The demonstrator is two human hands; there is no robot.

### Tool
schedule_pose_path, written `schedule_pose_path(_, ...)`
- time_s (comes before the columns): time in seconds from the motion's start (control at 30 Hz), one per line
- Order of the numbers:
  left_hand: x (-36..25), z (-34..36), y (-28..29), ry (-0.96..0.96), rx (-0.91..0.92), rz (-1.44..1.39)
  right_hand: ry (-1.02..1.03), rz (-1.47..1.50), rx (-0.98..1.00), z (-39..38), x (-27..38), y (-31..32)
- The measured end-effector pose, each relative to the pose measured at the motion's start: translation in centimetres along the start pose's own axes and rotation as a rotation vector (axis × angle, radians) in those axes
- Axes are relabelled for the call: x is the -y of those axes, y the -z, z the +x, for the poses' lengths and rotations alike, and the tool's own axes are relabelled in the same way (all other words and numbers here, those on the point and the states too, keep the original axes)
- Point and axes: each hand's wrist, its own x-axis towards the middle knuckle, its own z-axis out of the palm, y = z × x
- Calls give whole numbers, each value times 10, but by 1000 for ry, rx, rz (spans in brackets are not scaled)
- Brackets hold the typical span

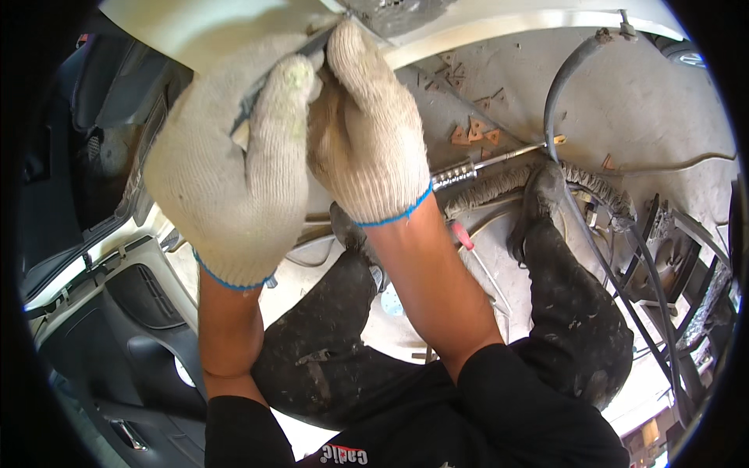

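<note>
I have both hands high in my view, just below a pale cream, curved body panel (195,31). The left hand (222,175), in an off-white knitted glove with a blue hem, is folded around a thin, flat grey strip (246,104), which lies between its thumb and fingers and slants up toward the panel; I can't tell whether the two touch. The right hand (370,140), gloved alike, sits close beside it with fingers curled in and thumb raised near the strip's upper end; from here I can't tell whether it grips anything. Beyond that wrist, I see a shiny ribbed metal tool with a long rod (460,173), a red-handled screwdriver (462,235) and copper-brown triangular pieces (460,136) over the grey floor (515,86).
</note>
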Motion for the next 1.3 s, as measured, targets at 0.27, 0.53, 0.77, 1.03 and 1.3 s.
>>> schedule_pose_path(0.27, -11, 13, 4, 200, 31, 29, 8, 35, 58, 2, 2, -8)
schedule_pose_path(0.53, -6, 10, 4, 19, 77, -64, 39, 32, -29, -14, 7, -13)
schedule_pose_path(0.77, -11, 12, 9, 183, 81, 66, 73, -36, 125, 4, -2, 5)
schedule_pose_path(1.03, -13, 16, 7, 231, 30, 25, 65, 9, 40, 4, -6, -4)
schedule_pose_path(1.3, -18, 21, 9, 238, 148, -45, 108, 62, 98, -1, 9, -6)
